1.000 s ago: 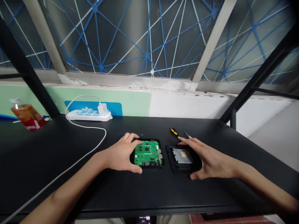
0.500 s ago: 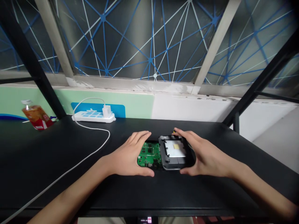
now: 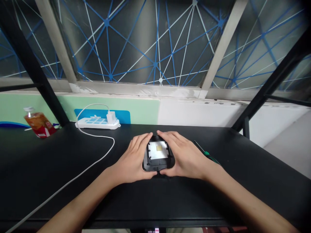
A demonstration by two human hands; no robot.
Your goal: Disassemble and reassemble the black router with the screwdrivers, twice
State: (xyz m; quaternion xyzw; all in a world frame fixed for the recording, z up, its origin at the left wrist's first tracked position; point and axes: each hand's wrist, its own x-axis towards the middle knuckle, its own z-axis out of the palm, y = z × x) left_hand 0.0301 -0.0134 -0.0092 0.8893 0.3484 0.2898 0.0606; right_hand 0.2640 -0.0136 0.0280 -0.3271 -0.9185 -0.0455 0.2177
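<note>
Between my two hands is a black plastic cover [image 3: 157,163] with rounded corners, a silver metal plate inside it and a yellowish square pad at the plate's centre. My left hand [image 3: 132,158] wraps its left side, thumb at the near edge and fingers at the far edge. On the right side my right hand [image 3: 186,155] grips it the same way. The green circuit board cannot be seen now; the cover lies over the spot where it was. A screwdriver [image 3: 206,153] with a green handle lies right of my right hand, partly hidden by the forearm.
A white cable [image 3: 97,157] curves across the left of the black table [image 3: 116,200] from a charger [image 3: 111,117] in a white power strip [image 3: 92,123]. An orange drink bottle [image 3: 40,123] stands at the back left. Black metal posts [image 3: 252,105] flank the table.
My right hand has moved left with the cover, bringing it from beside the green circuit board to between both hands. The board is now hidden, and the screwdriver has come into view.
</note>
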